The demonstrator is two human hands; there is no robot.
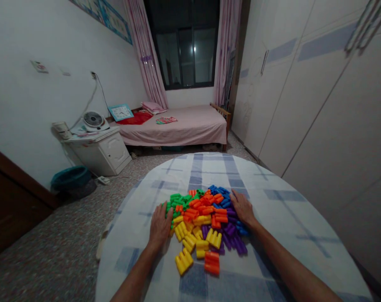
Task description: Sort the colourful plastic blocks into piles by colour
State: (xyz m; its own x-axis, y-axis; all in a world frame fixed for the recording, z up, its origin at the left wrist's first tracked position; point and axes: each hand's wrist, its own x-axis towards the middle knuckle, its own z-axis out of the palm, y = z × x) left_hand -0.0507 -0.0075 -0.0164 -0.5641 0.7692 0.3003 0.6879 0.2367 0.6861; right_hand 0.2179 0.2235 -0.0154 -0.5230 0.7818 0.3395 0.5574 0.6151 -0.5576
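Note:
A heap of coloured plastic building pieces, shaped like joined tubes, lies on the table. Green pieces (181,201) are at its far left, orange pieces (204,204) in the middle, blue pieces (221,196) at the far right. Yellow pieces (190,241) spread toward me and purple pieces (230,233) sit at the right. One orange piece (212,263) lies nearest me. My left hand (160,224) rests against the heap's left side by the green pieces, fingers stretched out. Along the right side, my right hand (241,207) lies with extended fingers beside the blue pieces. Neither hand appears to grip a piece.
The round table (278,235) wears a blue-and-white checked cloth. Beyond it stand a bed (190,123) and a white cabinet (97,153) bearing a fan (94,119). A teal bin (71,178) is on the floor at left; a tall wardrobe (304,105) lines the right.

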